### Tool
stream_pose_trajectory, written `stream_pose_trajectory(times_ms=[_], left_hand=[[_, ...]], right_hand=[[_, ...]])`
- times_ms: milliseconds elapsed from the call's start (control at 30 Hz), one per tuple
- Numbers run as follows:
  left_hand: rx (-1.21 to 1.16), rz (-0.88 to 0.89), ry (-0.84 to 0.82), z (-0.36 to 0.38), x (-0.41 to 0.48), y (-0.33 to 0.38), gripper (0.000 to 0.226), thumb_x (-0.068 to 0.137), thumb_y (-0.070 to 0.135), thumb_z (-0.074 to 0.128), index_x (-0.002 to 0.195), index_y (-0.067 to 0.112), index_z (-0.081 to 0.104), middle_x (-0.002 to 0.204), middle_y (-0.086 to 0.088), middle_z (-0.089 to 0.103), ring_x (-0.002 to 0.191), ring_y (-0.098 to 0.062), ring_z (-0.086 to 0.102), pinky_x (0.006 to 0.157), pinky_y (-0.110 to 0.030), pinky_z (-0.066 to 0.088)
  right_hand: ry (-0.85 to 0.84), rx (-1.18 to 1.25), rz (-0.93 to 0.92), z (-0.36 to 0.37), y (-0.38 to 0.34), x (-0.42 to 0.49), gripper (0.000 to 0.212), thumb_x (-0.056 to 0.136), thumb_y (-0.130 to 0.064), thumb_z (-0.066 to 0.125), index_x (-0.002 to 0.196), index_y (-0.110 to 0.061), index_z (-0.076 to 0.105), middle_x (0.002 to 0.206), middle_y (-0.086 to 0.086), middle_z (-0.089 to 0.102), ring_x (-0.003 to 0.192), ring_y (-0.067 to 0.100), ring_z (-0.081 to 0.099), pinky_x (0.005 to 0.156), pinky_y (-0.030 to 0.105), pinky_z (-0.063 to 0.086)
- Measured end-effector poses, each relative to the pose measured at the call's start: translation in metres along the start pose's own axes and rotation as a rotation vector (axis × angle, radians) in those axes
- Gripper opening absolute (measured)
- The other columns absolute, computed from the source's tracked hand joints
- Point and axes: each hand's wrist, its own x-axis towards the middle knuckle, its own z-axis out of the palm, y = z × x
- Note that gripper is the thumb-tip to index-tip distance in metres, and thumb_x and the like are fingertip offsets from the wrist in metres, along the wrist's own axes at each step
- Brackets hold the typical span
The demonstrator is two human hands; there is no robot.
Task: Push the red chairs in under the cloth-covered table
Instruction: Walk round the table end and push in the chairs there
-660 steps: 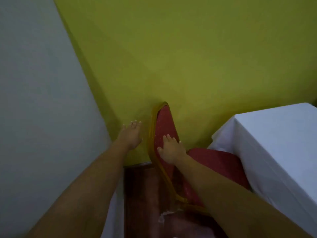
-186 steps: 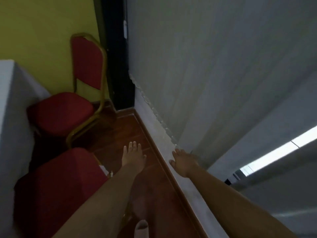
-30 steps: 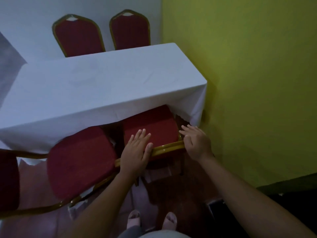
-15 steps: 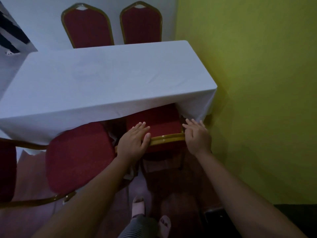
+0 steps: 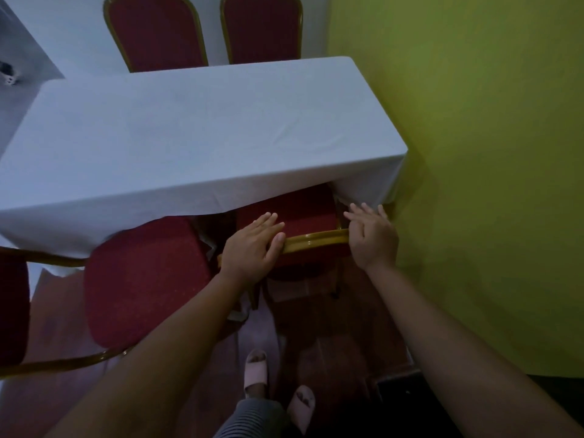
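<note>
A long table under a white cloth (image 5: pixel 196 134) fills the middle of the view. At its near right corner stands a red chair (image 5: pixel 303 213) with a gold frame, most of its seat under the cloth. My left hand (image 5: pixel 252 248) lies flat over the top rail of its backrest, fingers straight. On the rail's right end rests my right hand (image 5: pixel 373 238), fingers also extended. A second red chair (image 5: pixel 142 279) stands to the left, its seat mostly out from under the table.
A yellow-green wall (image 5: pixel 489 153) runs close along the right. Two more red chairs (image 5: pixel 158 33) (image 5: pixel 262 26) stand at the table's far side. Part of another red chair (image 5: pixel 12 311) shows at the left edge. My slippered feet (image 5: pixel 278 393) stand on the wooden floor.
The chair under my hands has slid further beneath the cloth, and both hands have moved forward with its backrest rail. I have stepped closer.
</note>
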Motion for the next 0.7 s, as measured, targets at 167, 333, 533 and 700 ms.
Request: stream_pose_trajectory(times_ms=[167,333,533,700], left_hand=[[0.02,-0.023,-0.004,-0.005,0.006,-0.006,0.057,0.093,0.048,0.024,0.117,0.018,0.067,0.131,-0.004,0.059,0.129,-0.013,0.047,0.098,-0.029,0.044],[0.056,-0.089,-0.058,-0.007,0.017,-0.014,0.066,0.089,0.053,0.017,0.122,0.018,0.063,0.136,-0.005,0.055,0.133,-0.014,0.042,0.102,-0.032,0.039],[0.061,-0.11,-0.119,-0.008,0.025,-0.013,0.074,0.087,0.056,0.009,0.128,0.018,0.058,0.142,-0.006,0.049,0.137,-0.015,0.036,0.107,-0.031,0.032],[0.027,-0.124,-0.141,-0.003,0.031,-0.008,0.071,0.09,0.056,0.011,0.13,0.017,0.056,0.143,-0.008,0.048,0.138,-0.017,0.034,0.109,-0.034,0.03]], right_hand=[[-0.042,-0.011,0.0,0.004,-0.004,0.008,0.069,0.081,-0.036,0.015,0.11,-0.007,0.07,0.127,0.009,0.062,0.128,0.022,0.049,0.114,0.035,0.025],[-0.104,-0.026,0.002,0.009,-0.01,0.02,0.064,0.084,-0.033,0.018,0.114,-0.008,0.068,0.131,0.007,0.06,0.131,0.02,0.044,0.113,0.033,0.025],[-0.111,-0.029,-0.039,0.008,-0.003,0.03,0.072,0.08,-0.041,0.013,0.114,-0.01,0.069,0.129,0.006,0.061,0.13,0.021,0.046,0.11,0.034,0.03],[-0.121,-0.068,0.01,0.008,0.004,0.037,0.061,0.084,-0.032,0.02,0.117,-0.011,0.067,0.134,0.004,0.058,0.135,0.021,0.04,0.112,0.032,0.025]])
